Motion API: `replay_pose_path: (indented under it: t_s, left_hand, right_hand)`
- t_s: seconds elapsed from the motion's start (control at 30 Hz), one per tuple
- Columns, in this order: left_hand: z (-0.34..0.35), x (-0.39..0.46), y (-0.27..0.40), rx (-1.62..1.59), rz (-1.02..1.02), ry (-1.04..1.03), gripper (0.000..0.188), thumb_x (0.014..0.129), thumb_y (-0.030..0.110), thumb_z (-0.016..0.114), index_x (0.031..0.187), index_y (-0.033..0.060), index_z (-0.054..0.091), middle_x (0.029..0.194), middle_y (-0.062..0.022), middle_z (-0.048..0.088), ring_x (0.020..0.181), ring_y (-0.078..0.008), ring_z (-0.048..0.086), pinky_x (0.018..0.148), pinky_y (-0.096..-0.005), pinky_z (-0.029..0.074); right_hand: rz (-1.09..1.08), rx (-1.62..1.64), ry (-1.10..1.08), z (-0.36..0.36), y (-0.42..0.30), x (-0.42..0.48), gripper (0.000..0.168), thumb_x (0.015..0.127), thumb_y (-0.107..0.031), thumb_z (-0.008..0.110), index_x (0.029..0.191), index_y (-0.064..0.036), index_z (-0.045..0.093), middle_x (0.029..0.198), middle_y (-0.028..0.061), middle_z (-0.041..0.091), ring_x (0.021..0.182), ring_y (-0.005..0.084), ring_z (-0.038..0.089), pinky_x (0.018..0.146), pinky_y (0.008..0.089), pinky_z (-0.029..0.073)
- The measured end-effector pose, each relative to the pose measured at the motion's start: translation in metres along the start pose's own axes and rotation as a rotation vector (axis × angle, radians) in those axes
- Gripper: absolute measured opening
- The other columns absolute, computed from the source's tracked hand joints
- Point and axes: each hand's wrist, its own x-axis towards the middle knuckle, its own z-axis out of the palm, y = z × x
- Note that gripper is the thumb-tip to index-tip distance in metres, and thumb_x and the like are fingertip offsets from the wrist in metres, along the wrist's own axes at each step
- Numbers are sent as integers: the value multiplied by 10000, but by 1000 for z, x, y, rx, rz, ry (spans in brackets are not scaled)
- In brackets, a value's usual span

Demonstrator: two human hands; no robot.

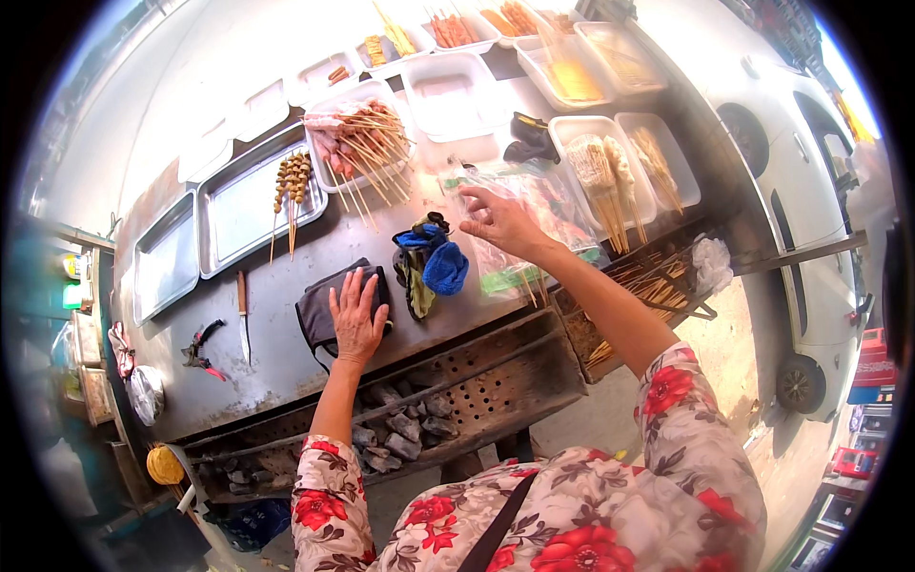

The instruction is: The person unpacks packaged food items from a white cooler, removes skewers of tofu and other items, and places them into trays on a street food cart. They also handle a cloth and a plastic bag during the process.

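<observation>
My left hand [355,318] lies flat, fingers apart, on a folded dark grey cloth [318,304] on the metal table. My right hand [500,223] is over a clear plastic bag [536,207] of meat skewers, its fingers bent and apart, with nothing seen between them. Whether it touches the bag I cannot tell. Between my hands lie a crumpled blue cloth [445,268] and dark gloves or cloths [413,275]. Left of my left hand are a wooden-handled knife [243,314] and pruning shears [201,350]. A white tray of raw meat skewers [357,143] stands beyond.
A charcoal grill trough [465,393] runs along the near edge, with charcoal [404,427] inside. Metal trays [214,257] stand at the left, one holding brown skewers [292,186]. White plastic trays [647,214] hold pale skewers at the right. A white car [786,286] stands beyond.
</observation>
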Motion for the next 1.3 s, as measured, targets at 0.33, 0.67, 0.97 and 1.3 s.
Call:
replay_pose_path:
  t_s: [0.33, 0.67, 0.97, 1.3]
  left_hand:
    - [-8, -9, -51, 249, 0, -98, 458, 814, 200, 551, 1260, 128, 482, 1415, -80, 326, 1319, -235, 287, 1062, -511, 170]
    - [-26, -7, -43, 107, -191, 20, 516, 817, 282, 582, 1284, 107, 452, 1371, -142, 377, 1269, -307, 349, 1029, -487, 257]
    - [-67, 69, 118, -695, 171, -3, 591, 842, 355, 582, 1321, 66, 391, 1351, -159, 403, 1228, -321, 405, 1006, -405, 327]
    - [-74, 42, 112, -1660, -569, -115, 226, 927, 139, 502, 1105, 2, 533, 984, -40, 613, 890, -93, 591, 769, -245, 500]
  right_hand:
    - [371, -1073, 284, -68, 160, 118, 217, 819, -160, 533, 1003, -63, 593, 1028, 160, 594, 946, 347, 583, 835, 399, 474]
    - [196, -19, 406, -108, 61, 67, 262, 860, -237, 534, 954, -9, 625, 902, 95, 656, 819, 187, 627, 745, 312, 485]
    - [17, 685, 88, -47, -48, -49, 330, 836, -83, 603, 1148, 5, 539, 996, 67, 615, 915, 138, 587, 814, 267, 457]
    - [430, 820, -369, 3, -39, -61, 354, 899, -240, 502, 1145, 14, 512, 1034, 84, 609, 895, 177, 622, 805, 281, 496]
